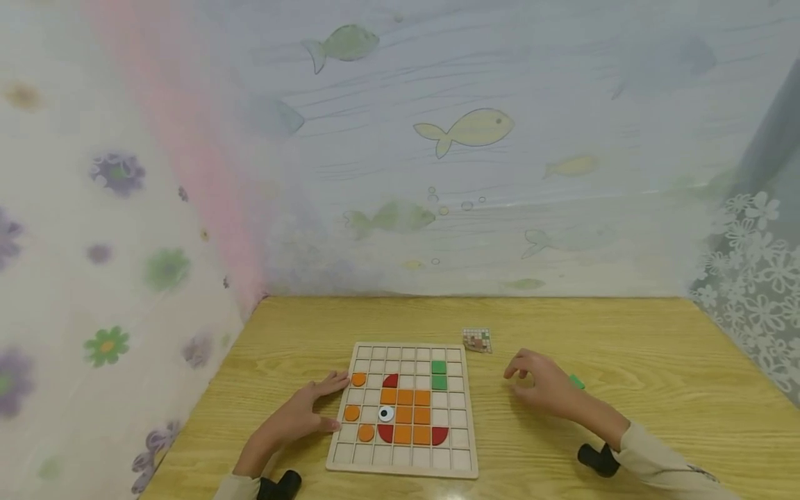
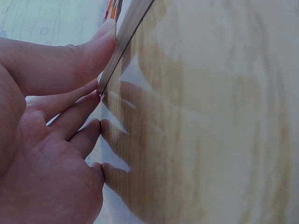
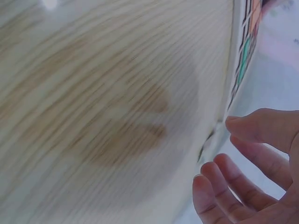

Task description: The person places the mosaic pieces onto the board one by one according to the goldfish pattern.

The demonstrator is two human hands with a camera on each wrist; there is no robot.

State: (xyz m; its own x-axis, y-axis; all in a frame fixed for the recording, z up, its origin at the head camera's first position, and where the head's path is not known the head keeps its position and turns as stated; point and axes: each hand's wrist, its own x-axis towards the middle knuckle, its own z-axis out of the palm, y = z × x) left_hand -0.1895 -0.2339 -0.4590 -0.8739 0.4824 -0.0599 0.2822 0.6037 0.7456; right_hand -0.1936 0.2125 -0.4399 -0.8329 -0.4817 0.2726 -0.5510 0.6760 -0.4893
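Note:
A wooden grid board [image 1: 465, 460] lies on the table, holding orange squares [image 1: 405, 415], orange discs [image 1: 352, 413], red quarter-round pieces [image 1: 440, 435], two green squares [image 1: 439, 382] and a white eye disc [image 1: 387, 414]. My left hand [image 1: 304, 410] rests at the board's left edge with fingers spread; in the left wrist view its thumb [image 2: 79, 63] lies against the rim. Right of the board, my right hand [image 1: 545, 386] hovers over the table. Its fingers [image 3: 243, 186] bend loosely, with nothing seen between them. Partly behind that hand lies a green piece [image 1: 576, 381].
A small picture card [image 1: 477, 340] lies just beyond the board's far right corner. The wooden table [image 1: 556, 319] meets a fish-patterned curtain [image 1: 462, 229] at the back, and a flowered curtain [image 1: 125, 292] hangs along the left side.

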